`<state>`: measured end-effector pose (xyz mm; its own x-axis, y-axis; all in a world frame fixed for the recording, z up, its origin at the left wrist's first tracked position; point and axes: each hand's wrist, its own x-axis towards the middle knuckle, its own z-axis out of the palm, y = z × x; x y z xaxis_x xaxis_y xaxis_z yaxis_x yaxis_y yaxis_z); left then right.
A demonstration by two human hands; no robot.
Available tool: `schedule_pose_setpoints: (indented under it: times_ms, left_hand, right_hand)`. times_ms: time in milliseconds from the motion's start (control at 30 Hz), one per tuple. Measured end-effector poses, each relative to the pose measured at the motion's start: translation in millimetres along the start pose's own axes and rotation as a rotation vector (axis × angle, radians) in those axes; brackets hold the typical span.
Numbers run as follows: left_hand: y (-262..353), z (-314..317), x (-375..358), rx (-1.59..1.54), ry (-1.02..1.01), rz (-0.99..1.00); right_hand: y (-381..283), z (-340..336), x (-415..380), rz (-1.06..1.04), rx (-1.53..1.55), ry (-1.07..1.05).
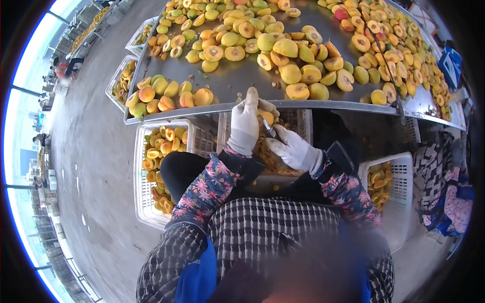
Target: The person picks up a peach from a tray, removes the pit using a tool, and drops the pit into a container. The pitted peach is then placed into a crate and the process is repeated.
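Observation:
White gloves cover both hands at the near edge of a metal table [222, 107]. My left hand [246, 122] is closed around a yellow-orange fruit [266, 117], its thumb pointing up. In my right hand [295, 149] is a small metal tool [268, 129], its tip against the fruit. Whole and halved fruits [290, 74] lie on the table just beyond, some showing brown pits. Below the hands, a crate [307, 126] holds orange-brown fruit pieces [275, 157].
A white crate of halves [141, 187] stands at the left, another [404, 177] at the right. More crates [112, 86] sit beside the table's left edge. Patterned cloth [457, 204] lies at the far right. People [63, 68] are in the left distance.

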<state>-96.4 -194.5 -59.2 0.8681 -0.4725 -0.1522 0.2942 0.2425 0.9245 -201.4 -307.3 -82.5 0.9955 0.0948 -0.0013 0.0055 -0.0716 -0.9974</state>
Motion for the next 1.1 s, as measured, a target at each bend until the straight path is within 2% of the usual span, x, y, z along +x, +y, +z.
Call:
schedule_pose_setpoints:
  times_ms: [33,133,167,300,367,500,533,600,633,767,967,1067,1100]
  left_hand:
    - [-4.6,0.3,0.1,-0.018,0.014,0.073]
    - [-12.9,2.5,-3.4,-0.117,0.046,0.190]
    - [-14.2,3.6,-3.3,-0.162,0.055,0.212]
    - [-13.3,-1.4,-7.5,-0.213,-0.068,0.231]
    - [-4.3,2.2,-9.5,-0.260,-0.096,0.183]
    - [16.4,0.0,-5.8,-0.312,-0.103,-0.159]
    - [15.1,-4.7,-3.8,-0.212,-0.116,-0.172]
    - [10.1,-14.6,1.2,-0.012,-0.141,-0.183]
    - [6.4,-9.7,-2.3,-0.055,-0.100,-0.135]
    - [3.8,-1.7,-12.5,-0.211,-0.039,-0.087]
    - [10.8,7.1,-15.4,-0.344,0.049,-0.182]
    - [13.9,8.7,-11.4,-0.380,0.093,-0.231]
    - [12.7,6.8,-9.2,-0.434,0.101,-0.252]
  right_hand:
    - [-1.8,6.1,3.2,-0.040,0.089,0.039]
    - [-24.5,4.2,-1.3,0.477,0.595,-0.073]
    - [-31.4,8.6,-1.8,0.480,0.665,-0.036]
    - [-38.0,-7.4,-2.8,0.578,0.881,-0.141]
    - [-36.7,-10.9,-4.4,0.577,0.862,-0.137]
    - [-35.7,-13.1,-3.3,0.531,0.588,-0.085]
    - [-34.1,-10.7,-2.1,0.500,0.499,-0.083]
    - [-39.7,-4.4,-2.3,0.550,0.532,-0.096]
    - [-42.3,-3.4,-2.1,0.569,0.544,-0.097]
    - [-33.8,1.7,-11.6,0.621,0.942,-0.109]
    - [-31.7,7.7,-14.7,0.582,1.061,-0.109]
    - [-29.7,14.9,-12.9,0.528,0.800,-0.022]
    - [-29.4,17.6,-12.9,0.447,0.703,-0.018]
